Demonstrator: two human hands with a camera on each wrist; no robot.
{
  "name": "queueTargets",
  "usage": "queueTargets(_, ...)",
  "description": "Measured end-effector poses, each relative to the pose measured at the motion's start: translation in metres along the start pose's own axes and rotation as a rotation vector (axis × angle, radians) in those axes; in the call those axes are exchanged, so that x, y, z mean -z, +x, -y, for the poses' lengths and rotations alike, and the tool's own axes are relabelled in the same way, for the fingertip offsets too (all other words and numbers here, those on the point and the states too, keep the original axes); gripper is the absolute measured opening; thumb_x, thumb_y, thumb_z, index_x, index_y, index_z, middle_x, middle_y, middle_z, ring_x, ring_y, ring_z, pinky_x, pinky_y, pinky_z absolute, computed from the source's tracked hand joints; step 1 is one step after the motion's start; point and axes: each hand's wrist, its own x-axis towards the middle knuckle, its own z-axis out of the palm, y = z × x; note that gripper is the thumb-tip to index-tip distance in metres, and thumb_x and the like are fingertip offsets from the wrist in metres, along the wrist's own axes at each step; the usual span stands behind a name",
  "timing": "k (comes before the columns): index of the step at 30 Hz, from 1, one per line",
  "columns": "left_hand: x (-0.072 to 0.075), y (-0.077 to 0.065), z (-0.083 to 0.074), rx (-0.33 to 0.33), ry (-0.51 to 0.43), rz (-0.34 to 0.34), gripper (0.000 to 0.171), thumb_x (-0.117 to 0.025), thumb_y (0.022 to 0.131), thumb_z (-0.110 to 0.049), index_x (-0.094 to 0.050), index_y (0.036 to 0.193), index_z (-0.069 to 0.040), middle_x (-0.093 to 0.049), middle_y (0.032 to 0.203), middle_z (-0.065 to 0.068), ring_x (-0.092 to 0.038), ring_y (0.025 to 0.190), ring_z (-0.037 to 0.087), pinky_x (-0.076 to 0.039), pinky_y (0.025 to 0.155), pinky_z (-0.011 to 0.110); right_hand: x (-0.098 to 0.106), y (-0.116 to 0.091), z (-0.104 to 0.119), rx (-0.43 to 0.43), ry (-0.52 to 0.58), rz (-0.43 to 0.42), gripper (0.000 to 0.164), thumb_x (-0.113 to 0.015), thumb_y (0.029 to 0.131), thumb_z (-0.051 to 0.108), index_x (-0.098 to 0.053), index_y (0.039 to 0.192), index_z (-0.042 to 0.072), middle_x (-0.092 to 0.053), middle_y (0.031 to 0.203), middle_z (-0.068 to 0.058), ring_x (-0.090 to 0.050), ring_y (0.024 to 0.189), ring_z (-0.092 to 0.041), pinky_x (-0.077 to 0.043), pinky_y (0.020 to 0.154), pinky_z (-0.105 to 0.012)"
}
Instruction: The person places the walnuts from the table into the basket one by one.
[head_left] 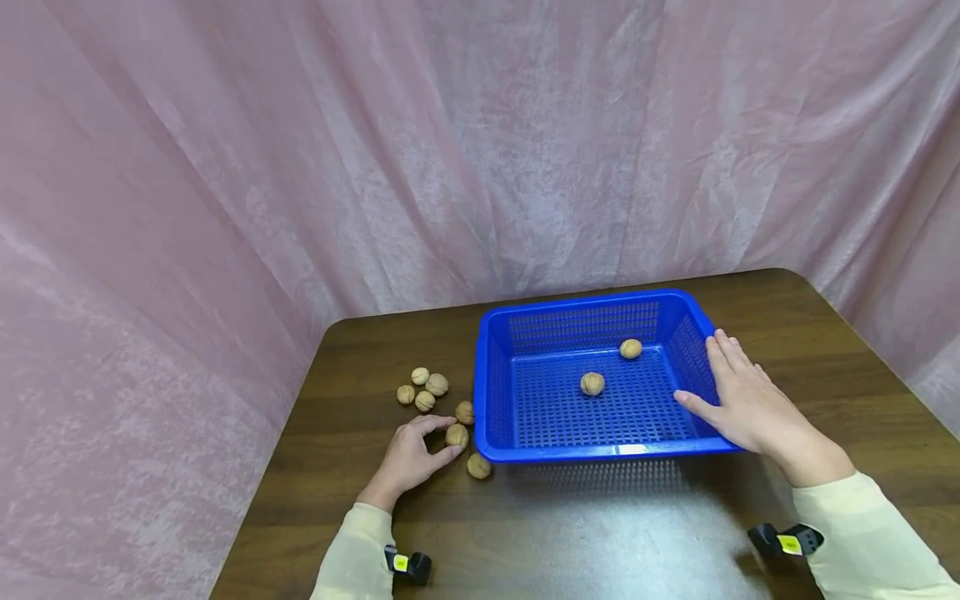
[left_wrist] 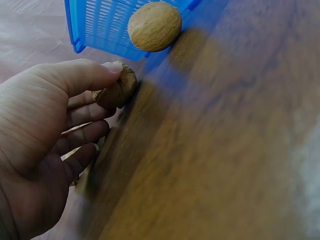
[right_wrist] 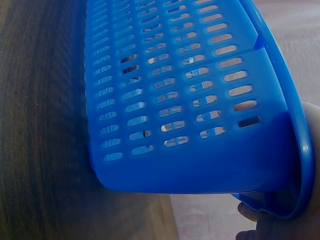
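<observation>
My left hand (head_left: 411, 457) is at the left side of the blue plastic basket (head_left: 480, 375), thumb and forefinger pinching a walnut (head_left: 457, 436) low at the tabletop. In the left wrist view the thumb lies against this walnut (left_wrist: 116, 90), and the other fingers are partly bent behind it. Two more walnuts lie close by: one (head_left: 465, 412) just beyond it, another (head_left: 479, 466) by the basket's near left corner. My right hand (head_left: 757, 408) rests on the basket's right rim with fairly straight fingers, the thumb reaching over the inside. Two walnuts, one nearer (head_left: 592, 384) and one farther (head_left: 631, 348), lie in the basket.
Several walnuts (head_left: 424, 402) form a loose group on the wooden table (head_left: 360, 358), left of the basket. A pink curtain (head_left: 480, 167) hangs behind the table's far edge. The right wrist view shows the slotted outer wall (right_wrist: 200, 165) of the basket.
</observation>
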Motion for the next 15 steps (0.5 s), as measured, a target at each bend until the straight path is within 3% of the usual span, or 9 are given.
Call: queueTargets(15,-0.0004,0.0015,0.0013,0.006,0.021,0.018,0.045,-0.085,0.073,-0.026,-0.07,0.115,-0.016,-0.065,0.112,-0.007,-0.058,0.11,0.016,-0.046,0.095,0.04,0.0007,0.0015,0.0001,-0.001,0.002,0.006,0.1,-0.048,0.093,0.059,-0.001,0.15,-0.008,0.007,0.156,-0.028,0.007,0.142,-0.043,-0.012,0.106,-0.068)
